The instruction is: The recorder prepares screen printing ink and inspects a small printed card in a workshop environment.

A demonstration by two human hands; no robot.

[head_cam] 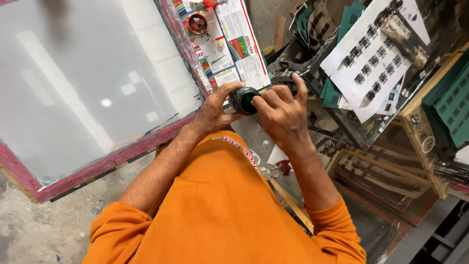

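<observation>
Head cam, looking straight down over an orange shirt (220,210), so everything sits a bit oddly in frame. Both hands meet just past the chest around a small dark jar (244,100) smeared with green ink. The left hand (215,110) is wrapped around the jar body, fingers curled tight on it. The right hand (281,115) has its fingertips pinched on the jar's top end, index finger sticking up. Looks like the lid is being worked, but I can't tell if it's coming off or going on; there's a bit of green showing at the mouth, so I'd guess it's at least partly open.

Out beyond the left hand lies a big printing screen (93,93) in a pinkish-red frame, mesh looking clean with only a few pale patches, no ink spread on it as far as I can see. Just past the hands there's newspaper (234,44) with a little red pot (198,23) sitting on it. Off beyond the right hand is a messy stack: white sheet with rows of black prints (371,63), green cards (452,105), wooden frames.

So, my read: ink is in hand, screen isn't inked yet.
</observation>
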